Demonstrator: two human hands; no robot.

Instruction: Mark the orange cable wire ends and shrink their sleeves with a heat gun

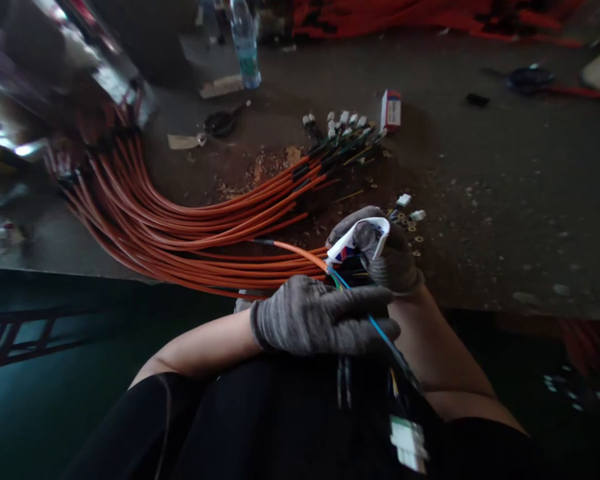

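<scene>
My left hand (325, 317), in a grey knit glove, holds an orange cable (300, 252) near where its sheath ends. Blue and green-yellow wires (377, 327) leave the sheath and run past its fingers, which are long and close together; the thumb is hidden. Farther down, a white connector (407, 440) hangs from dark-covered wires in front of my body. My right hand (395, 257), gloved too, is wrapped round a flattened white tube (345, 247) with blue and red print. The tube's nozzle points at the sheath end and appears to touch it.
A large bundle of orange cables (180, 227) curves across the grey table to the left, white connectors (350, 120) at its far end. Beyond stand a small red and white box (391, 110) and a water bottle (245, 50). Scissors (223, 122) and small yellowish rings (419, 239) lie about.
</scene>
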